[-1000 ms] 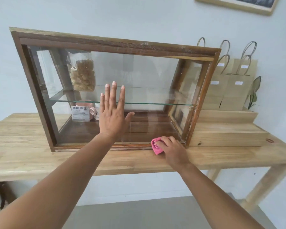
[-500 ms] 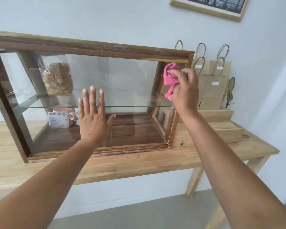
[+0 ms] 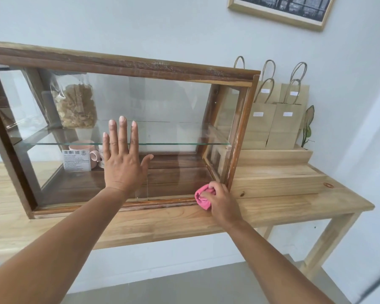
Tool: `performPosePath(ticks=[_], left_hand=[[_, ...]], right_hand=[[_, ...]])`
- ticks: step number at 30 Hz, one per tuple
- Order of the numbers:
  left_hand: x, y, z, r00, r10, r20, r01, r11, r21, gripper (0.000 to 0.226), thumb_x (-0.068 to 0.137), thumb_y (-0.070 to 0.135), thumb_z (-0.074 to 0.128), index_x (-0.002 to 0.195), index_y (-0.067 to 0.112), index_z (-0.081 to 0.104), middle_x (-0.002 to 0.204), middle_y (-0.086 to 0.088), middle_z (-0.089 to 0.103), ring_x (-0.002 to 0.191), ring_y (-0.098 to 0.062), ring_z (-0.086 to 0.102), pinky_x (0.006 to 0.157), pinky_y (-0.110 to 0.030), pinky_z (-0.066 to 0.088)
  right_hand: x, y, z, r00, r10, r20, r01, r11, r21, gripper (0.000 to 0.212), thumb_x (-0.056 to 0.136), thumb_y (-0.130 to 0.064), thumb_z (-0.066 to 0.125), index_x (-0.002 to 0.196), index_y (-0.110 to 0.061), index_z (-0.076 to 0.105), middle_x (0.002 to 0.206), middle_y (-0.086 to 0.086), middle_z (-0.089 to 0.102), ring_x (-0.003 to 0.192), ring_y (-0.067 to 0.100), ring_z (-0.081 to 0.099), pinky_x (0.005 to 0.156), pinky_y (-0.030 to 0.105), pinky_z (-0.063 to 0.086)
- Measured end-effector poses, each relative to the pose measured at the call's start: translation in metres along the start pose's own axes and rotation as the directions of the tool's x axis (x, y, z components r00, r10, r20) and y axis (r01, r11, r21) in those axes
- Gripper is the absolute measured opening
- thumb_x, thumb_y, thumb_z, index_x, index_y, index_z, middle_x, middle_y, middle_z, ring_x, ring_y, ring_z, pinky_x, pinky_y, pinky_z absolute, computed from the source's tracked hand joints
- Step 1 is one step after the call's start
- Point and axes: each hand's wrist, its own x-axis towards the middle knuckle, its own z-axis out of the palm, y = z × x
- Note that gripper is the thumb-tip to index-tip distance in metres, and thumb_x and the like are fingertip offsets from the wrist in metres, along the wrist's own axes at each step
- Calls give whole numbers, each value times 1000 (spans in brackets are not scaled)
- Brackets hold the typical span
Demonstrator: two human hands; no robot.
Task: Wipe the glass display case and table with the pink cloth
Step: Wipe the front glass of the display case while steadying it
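Left hand of mine lies flat on the front glass of the display case, fingers straight and spread. With my right hand I grip the bunched pink cloth at the case's lower right corner, near the front edge of the table.

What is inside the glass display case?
On the glass shelf: a clear bag of snacks. Floor: a pink mug behind a printed card. The left hand on the glass hides most of a white item beside the mug.
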Motion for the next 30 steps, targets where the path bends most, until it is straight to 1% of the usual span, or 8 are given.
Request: performPosePath(ticks=[3,6,10,17,20,22,26,30], left_hand=[[-1,1,-2,1000,1,7,-1,1000,8,88,96,53,46,158,14,-2,166,-14,-8,152,-34,-9,122,-53,3],[0,0,-2,1000,-1,9,1,1000,10,88,96,53,47,158,14,-2,166,-14,-8,152,-34,-9,122,-53,3],[0,0,-1,1000,1,7,-1,1000,20,88,97,53,46,158,14,-4,165,-13,-11,152,-34,-10,123,-52,2],[-1,1,0,1000,4,2,-4,1000,12,88,96,53,45,158,14,-4,165,-14,-10,152,-34,-10,122,-53,2],[-1,1,-2,1000,9,8,-9,1000,30,88,97,53,46,158,13,-3,165,-15,-9,152,-34,-9,122,-54,4],[-1,0,-4,1000,14,9,-14,999,39,86,97,52,46,158,13,-1,165,-14,-8,152,-34,-8,122,-53,5],[-2,-5,-8,999,45,-5,-45,998,35,80,99,42,49,159,16,3,166,-12,-4,153,-31,-6,123,-49,7],[-2,-16,-13,995,95,-28,-94,995,23,79,98,32,56,158,12,10,166,-11,3,153,-30,0,124,-45,7]], right_hand=[[13,-2,-16,999,46,0,-46,997,59,21,81,-11,78,96,-23,71,104,0,54,95,23,59,56,33,55],[54,-3,-50,971,168,-171,-138,975,176,26,84,-14,74,106,-25,68,114,0,52,84,22,63,53,33,57],[90,-7,-69,890,199,-411,-173,980,98,41,73,1,74,110,-17,72,114,8,57,102,28,57,63,33,57],[-2,-11,4,998,-23,-55,26,998,55,37,72,-4,83,104,-21,75,111,0,62,98,20,59,60,29,58],[3,-8,4,997,71,-43,-65,988,140,20,85,-19,73,103,-28,71,110,-5,57,99,17,59,65,30,57],[33,-10,-15,957,207,-205,-159,961,228,20,93,-28,56,108,-35,67,114,-6,51,100,20,60,67,31,59],[114,-18,-63,745,305,-594,-178,948,263,49,91,4,54,135,-18,60,118,11,48,101,23,56,85,28,51],[125,-58,-40,820,199,-536,-100,973,208,22,94,-51,62,106,-33,63,100,0,61,75,26,67,56,40,56]])
